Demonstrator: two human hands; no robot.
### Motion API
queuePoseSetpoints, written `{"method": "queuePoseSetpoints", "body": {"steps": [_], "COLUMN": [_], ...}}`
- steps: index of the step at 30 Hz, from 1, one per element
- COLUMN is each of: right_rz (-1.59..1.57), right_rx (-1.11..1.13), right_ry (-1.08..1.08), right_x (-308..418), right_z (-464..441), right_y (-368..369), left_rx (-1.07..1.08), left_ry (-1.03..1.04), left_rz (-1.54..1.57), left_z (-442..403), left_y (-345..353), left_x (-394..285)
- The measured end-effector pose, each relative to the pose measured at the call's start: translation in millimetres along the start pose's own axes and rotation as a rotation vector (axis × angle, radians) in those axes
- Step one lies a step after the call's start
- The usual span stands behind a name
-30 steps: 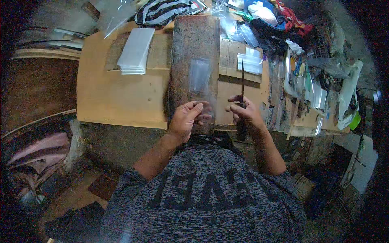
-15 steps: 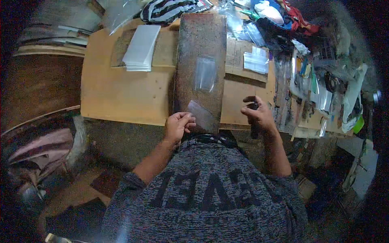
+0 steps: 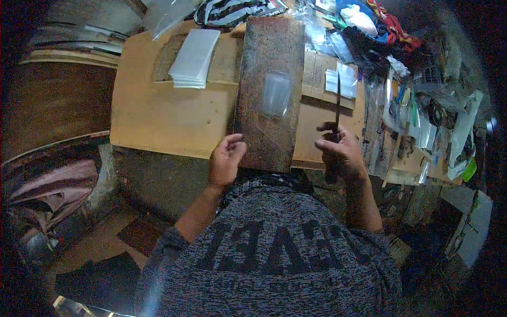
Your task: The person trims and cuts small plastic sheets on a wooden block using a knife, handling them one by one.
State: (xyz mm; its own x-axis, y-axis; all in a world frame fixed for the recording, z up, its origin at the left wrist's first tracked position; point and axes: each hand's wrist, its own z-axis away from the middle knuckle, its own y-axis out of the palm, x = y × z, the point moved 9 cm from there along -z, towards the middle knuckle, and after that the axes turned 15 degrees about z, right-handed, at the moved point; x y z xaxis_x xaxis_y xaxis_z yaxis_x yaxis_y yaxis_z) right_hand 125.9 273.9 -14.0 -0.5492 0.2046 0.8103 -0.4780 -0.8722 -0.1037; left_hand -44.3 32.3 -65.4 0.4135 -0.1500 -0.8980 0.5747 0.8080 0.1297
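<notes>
My left hand (image 3: 226,161) is over the near left edge of a long dark wooden board (image 3: 269,47). Its fingers are loosely curled and apart, with nothing visible in them. On the middle of the board lies a small stack of clear plastic pieces (image 3: 276,94). To the right of the board, my right hand (image 3: 343,156) is closed around a dark knife (image 3: 338,100). Its long thin blade points up and away from me, and the handle shows below the hand.
On the table (image 3: 158,121), a stack of whitish plastic sheets (image 3: 194,58) rests on cardboard at left. Smaller plastic pieces (image 3: 340,80) lie on cardboard (image 3: 327,98) at right. Cloths (image 3: 359,21) and plastic scraps (image 3: 422,127) crowd the far right side.
The clear plastic piece has left my left hand, whose fingers have loosened. The knife in my right hand now shows its blade pointing upward. The view has shifted slightly.
</notes>
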Motion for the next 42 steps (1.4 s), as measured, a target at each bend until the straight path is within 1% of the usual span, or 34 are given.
{"method": "queuePoseSetpoints", "body": {"steps": [1, 2, 3, 4, 5, 6, 7, 9, 11, 13, 14, 16, 18, 20, 22, 23, 25, 28, 29, 30, 31, 32, 34, 36, 40, 42], "right_rz": [-0.032, -0.063, -0.061, -0.106, -0.151, -0.222, -0.221, -0.095, -0.079, -0.065, -0.072, -0.079, -0.206, -0.222, -0.238, -0.252, -0.266, -0.266, -0.27, -0.274, -0.274, -0.249, -0.222, -0.133, -0.202, -0.212], "right_rx": [0.053, 0.107, 0.104, 0.152, 0.2, 0.201, 0.2, 0.192, 0.173, 0.158, 0.178, 0.198, 0.209, 0.246, 0.282, 0.298, 0.314, 0.334, 0.272, 0.211, 0.212, 0.178, 0.147, 0.108, 0.112, 0.017], "right_ry": [-0.002, -0.005, -0.009, -0.013, -0.016, 0.007, 0.005, -0.016, 0.004, 0.031, 0.017, 0.001, 0.014, 0.005, -0.006, -0.008, -0.009, -0.027, -0.012, 0.003, 0.005, -0.028, -0.062, -0.06, -0.005, -0.023], "right_x": [8, 14, 19, 23, 28, 38, 35, 26, 25, 18, 14, 16, 21, 18, 17, 17, 19, 23, 21, 18, 16, 15, 15, 13, 10, 10], "right_z": [3, 6, 8, 10, 13, 20, 18, 11, 11, 10, 7, 7, 12, 12, 14, 16, 17, 18, 17, 16, 15, 13, 11, 12, 18, 20], "right_y": [10, 20, 23, 30, 37, 42, 40, 35, 31, 28, 30, 34, 40, 43, 46, 48, 49, 50, 45, 41, 41, 39, 37, 37, 44, 42], "left_rx": [0.002, 0.114, 0.226, 0.324, 0.327, 0.388, 0.449, 0.422, 0.392, 0.401, 0.399, 0.465, 0.494, 0.522, 0.518, 0.519, 0.577, 0.604, 0.604, 0.496, 0.388, 0.385, 0.273, 0.25, 0.213, 0.193], "left_ry": [0.003, -0.044, -0.091, -0.048, -0.043, -0.046, -0.05, -0.044, -0.038, -0.233, -0.236, -0.332, -0.35, -0.368, -0.24, -0.239, -0.342, -0.387, -0.388, -0.392, -0.394, -0.396, -0.286, -0.273, -0.215, -0.22], "left_rz": [0.001, 0.129, 0.256, 0.133, 0.135, 0.193, 0.251, 0.205, 0.158, 0.244, 0.246, 0.349, 0.367, 0.384, 0.324, 0.324, 0.515, 0.499, 0.5, 0.455, 0.409, 0.409, 0.366, 0.343, 0.261, 0.299], "left_z": [2, 6, 7, 5, 5, 8, 11, 6, 2, 7, 6, 7, 8, 12, 11, 11, 18, 22, 22, 19, 17, 18, 13, 13, 12, 14], "left_y": [12, 36, 55, 66, 71, 84, 93, 91, 86, 89, 89, 95, 97, 101, 104, 106, 118, 115, 113, 105, 96, 96, 84, 78, 69, 68], "left_x": [-14, -26, -32, -38, -41, -45, -48, -39, -35, -31, -28, -14, -9, -4, -12, -13, -20, -16, -17, -19, -20, -23, -34, -36, -48, -54]}}
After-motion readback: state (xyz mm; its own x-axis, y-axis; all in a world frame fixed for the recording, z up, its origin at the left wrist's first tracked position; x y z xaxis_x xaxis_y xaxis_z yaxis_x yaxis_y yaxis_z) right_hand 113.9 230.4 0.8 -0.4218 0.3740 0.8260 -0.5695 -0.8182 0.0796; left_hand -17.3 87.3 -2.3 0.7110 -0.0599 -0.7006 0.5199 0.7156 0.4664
